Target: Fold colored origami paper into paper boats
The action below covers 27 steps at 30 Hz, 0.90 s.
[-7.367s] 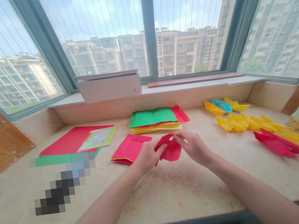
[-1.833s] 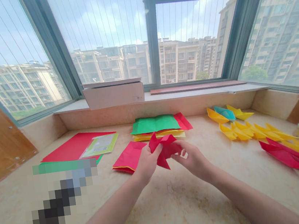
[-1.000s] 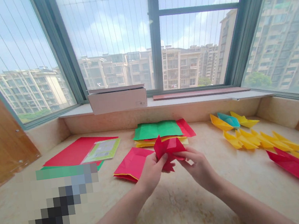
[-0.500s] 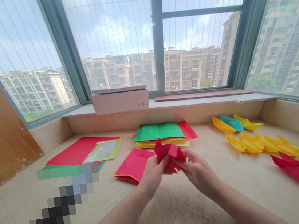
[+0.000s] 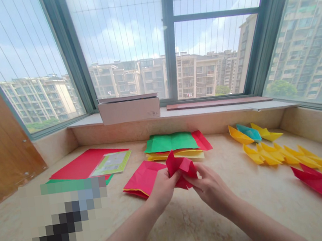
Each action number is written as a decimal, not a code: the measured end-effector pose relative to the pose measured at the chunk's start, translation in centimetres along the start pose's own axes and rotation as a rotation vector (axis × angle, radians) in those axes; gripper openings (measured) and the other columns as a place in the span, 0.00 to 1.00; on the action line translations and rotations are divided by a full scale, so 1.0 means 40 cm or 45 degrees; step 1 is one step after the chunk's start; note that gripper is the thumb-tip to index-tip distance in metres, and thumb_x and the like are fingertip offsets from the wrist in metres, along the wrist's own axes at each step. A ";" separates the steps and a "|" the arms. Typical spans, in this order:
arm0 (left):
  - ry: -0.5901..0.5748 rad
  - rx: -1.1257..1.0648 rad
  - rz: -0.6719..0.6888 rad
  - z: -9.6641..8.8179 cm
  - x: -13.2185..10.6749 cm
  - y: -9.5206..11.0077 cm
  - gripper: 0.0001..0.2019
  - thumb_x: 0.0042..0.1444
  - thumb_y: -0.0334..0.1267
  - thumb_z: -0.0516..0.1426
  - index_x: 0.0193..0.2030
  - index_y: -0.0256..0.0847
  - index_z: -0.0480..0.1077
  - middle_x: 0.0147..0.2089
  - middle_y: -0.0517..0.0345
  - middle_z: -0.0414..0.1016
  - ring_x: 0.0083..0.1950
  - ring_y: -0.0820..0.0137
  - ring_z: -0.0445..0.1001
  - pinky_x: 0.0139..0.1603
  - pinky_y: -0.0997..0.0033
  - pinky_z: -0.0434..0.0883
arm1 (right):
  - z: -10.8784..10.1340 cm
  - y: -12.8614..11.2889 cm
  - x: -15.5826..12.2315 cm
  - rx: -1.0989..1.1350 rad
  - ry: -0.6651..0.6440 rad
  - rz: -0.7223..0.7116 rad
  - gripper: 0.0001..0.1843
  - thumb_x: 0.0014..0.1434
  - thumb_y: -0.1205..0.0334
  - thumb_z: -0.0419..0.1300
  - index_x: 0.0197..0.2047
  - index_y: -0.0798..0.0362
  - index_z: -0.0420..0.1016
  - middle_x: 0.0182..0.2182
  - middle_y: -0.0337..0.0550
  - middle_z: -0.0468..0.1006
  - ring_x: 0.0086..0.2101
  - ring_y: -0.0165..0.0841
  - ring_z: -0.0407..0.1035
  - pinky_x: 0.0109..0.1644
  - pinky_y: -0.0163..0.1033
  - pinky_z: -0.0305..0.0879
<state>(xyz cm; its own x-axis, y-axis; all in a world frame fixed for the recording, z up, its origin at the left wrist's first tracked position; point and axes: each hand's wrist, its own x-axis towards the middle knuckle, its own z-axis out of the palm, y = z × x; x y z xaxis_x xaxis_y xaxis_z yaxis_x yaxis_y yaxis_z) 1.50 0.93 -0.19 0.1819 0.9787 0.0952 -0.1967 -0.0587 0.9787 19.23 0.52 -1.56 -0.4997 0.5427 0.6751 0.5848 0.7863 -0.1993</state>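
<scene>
A piece of red folded paper (image 5: 181, 167) is held up between my two hands above the counter. My left hand (image 5: 165, 185) pinches its left side, with the thumb on the near face. On the right side, my right hand (image 5: 206, 181) grips it with the thumb and fingers closed on the paper. Some of its lower folds are hidden behind my fingers. Just left of and behind it lies a stack of red creased paper (image 5: 144, 176) with a yellow edge showing. Behind that sits a pile of creased sheets with a green sheet (image 5: 172, 142) on top.
Folded yellow paper boats (image 5: 269, 153), a blue boat (image 5: 248, 132) and a red boat (image 5: 320, 182) stand at the right. Flat red sheets (image 5: 78, 165) and a clear packet (image 5: 113, 162) lie left. A white box (image 5: 130, 109) rests on the sill. A blurred patch covers the left front.
My right hand has shifted slightly left, and the right part of the red paper is drawn in closer. Both hands keep hold of it.
</scene>
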 end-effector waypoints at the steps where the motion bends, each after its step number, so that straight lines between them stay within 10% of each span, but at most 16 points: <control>1: -0.007 0.015 0.008 -0.002 0.002 0.001 0.27 0.48 0.57 0.65 0.38 0.30 0.77 0.34 0.45 0.80 0.34 0.60 0.79 0.37 0.64 0.75 | -0.002 -0.004 -0.001 0.017 -0.022 0.006 0.20 0.62 0.69 0.58 0.56 0.46 0.75 0.53 0.52 0.73 0.50 0.45 0.69 0.53 0.51 0.70; 10: -0.012 0.448 0.096 -0.044 0.020 -0.002 0.20 0.54 0.51 0.62 0.30 0.30 0.76 0.28 0.50 0.77 0.29 0.68 0.74 0.28 0.74 0.67 | -0.006 0.011 0.000 0.325 0.193 0.292 0.12 0.65 0.63 0.54 0.50 0.49 0.73 0.50 0.50 0.74 0.45 0.40 0.72 0.50 0.48 0.71; 15: -0.225 0.581 0.114 -0.047 0.012 -0.003 0.15 0.56 0.46 0.61 0.33 0.32 0.77 0.30 0.49 0.79 0.31 0.65 0.76 0.31 0.73 0.68 | 0.000 0.037 0.001 0.413 0.267 0.503 0.24 0.59 0.65 0.58 0.59 0.50 0.66 0.46 0.49 0.78 0.40 0.38 0.74 0.42 0.45 0.73; 27: -0.420 0.592 0.125 -0.025 -0.011 0.009 0.09 0.56 0.40 0.60 0.34 0.34 0.75 0.31 0.54 0.76 0.31 0.69 0.72 0.30 0.76 0.65 | -0.015 0.021 0.014 0.678 0.146 0.710 0.10 0.57 0.62 0.61 0.40 0.50 0.83 0.36 0.44 0.85 0.35 0.39 0.76 0.39 0.43 0.70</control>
<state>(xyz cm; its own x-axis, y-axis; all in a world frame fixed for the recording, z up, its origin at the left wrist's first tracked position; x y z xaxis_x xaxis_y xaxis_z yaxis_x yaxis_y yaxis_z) 0.37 0.69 -0.05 0.4898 0.8554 0.1683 0.2029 -0.2996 0.9323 19.82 1.30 -0.94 -0.1358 0.8885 0.4384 0.3302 0.4578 -0.8255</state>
